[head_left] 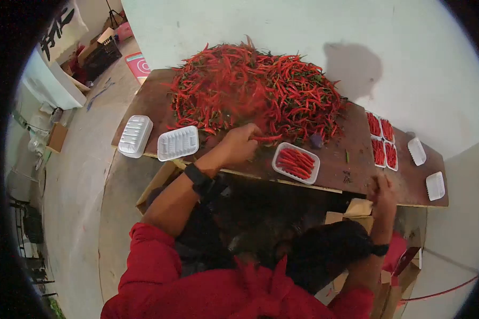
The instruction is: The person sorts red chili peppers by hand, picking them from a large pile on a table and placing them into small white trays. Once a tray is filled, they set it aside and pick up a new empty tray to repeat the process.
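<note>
My left hand (241,143) is closed at the near edge of a big heap of red chili peppers (303,101), with a red chili (268,138) sticking out from its fingers to the right. A white tray (316,169) partly filled with red chilies (296,162), lying side by side, sits just right of that hand at the table's front edge. My right hand (383,192) is over the front edge farther right, its fingers curled and smeared by motion. Beyond it stand several filled white trays (382,140) of chilies, set close together.
Stacked white trays (135,136) and a single tray (178,143) are on the brown table (151,95) at left. Two more white trays, one upper (416,151) and one lower (435,186), stand at right. Cardboard boxes (360,208) are below. A wall (282,26) rises behind the heap.
</note>
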The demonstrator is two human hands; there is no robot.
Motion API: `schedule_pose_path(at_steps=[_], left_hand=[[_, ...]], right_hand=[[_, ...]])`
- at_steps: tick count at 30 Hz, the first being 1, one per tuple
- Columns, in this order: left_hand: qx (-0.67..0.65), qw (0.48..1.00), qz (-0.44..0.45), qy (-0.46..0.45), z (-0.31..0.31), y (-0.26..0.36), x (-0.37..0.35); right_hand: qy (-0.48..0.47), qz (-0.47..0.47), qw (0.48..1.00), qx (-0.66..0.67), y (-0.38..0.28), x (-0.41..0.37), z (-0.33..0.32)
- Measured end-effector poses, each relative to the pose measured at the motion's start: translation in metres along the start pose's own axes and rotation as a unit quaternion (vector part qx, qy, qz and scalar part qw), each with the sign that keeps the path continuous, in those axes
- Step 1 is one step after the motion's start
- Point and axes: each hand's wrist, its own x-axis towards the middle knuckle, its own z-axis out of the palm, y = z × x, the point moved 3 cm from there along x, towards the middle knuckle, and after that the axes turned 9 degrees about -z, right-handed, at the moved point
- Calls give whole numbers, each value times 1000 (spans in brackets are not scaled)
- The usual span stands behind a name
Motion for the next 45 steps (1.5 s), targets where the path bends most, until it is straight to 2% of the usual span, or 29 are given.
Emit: schedule_pose_path(at_steps=[2, 3, 4, 5, 7, 8, 10, 12, 14, 15, 16, 18, 19, 21, 23, 24, 28, 34, 36, 37, 39, 40, 42, 44, 45], left_hand=[[-14, 1000, -10, -2, 2, 2, -1], [11, 1000, 14, 7, 4, 2, 0], [36, 999, 38, 16, 6, 1, 1], [36, 998, 38, 17, 9, -2, 2], [36, 992, 112, 45, 14, 1, -2], [36, 992, 113, 46, 14, 6, -5], [-47, 997, -10, -61, 15, 23, -16], [-71, 994, 12, -83, 26, 16, -13], [-98, 989, 37, -104, 36, 21, -15], [-143, 981, 16, -131, 43, 25, -19], [-188, 970, -5, -152, 47, 27, -22], [-202, 963, -3, -176, 54, 22, -23], [-233, 952, 2, -198, 57, 20, -26], [-264, 940, 2, -216, 57, 19, -29], [-184, 957, -17, -225, 52, 21, -35], [-185, 957, -24, -222, 52, 14, -34], [-198, 947, -21, -253, 57, 0, -28], [-234, 928, -41, -286, 59, 8, -26], [-238, 925, -35, -295, 62, 9, -24], [-221, 929, -45, -292, 62, 8, -23], [-204, 933, -55, -290, 62, 10, -23], [-154, 943, -68, -286, 62, 11, -23], [-104, 951, -82, -281, 69, 2, -22], [-61, 976, -17, -207, 83, -21, -19], [-62, 976, -18, -207, 80, -19, -20]], right_hand=[[-6, -60, 977, -206, -13, -5, -49], [-23, -84, 924, -372, 1, -3, -82], [-39, -105, 844, -525, 9, -10, -97], [-39, -106, 844, -525, 20, -24, -113], [-93, -115, 714, -685, 17, -51, -113], [-93, -117, 714, -684, 14, -51, -111], [-114, -232, 727, -636, -3, -51, -92], [-86, -164, 859, -477, -35, -50, -48], [-152, -152, 917, -337, -52, -49, 10], [-208, -130, 926, -288, -39, -44, 43], [-266, -110, 928, -238, -24, -39, 78], [-299, 23, 947, -114, -11, -44, 124], [-304, 22, 946, -113, 0, -44, 136], [-308, 42, 951, -4, 28, -45, 155], [-306, 33, 951, 18, 46, -49, 164], [-297, 23, 954, 39, 50, -51, 168], [-311, 49, 946, 82, 56, -52, 174], [-298, 26, 946, 125, 52, -50, 178], [-285, -37, 957, 39, 50, -49, 176], [-284, -35, 957, 39, 51, -51, 177], [-272, -256, 918, -135, 39, -57, 179], [-272, -255, 918, -135, 34, -60, 179], [-341, -464, 772, -270, 14, -75, 185], [-333, -492, 773, -223, 22, -82, 184], [-323, -520, 771, -175, 20, -85, 183]])
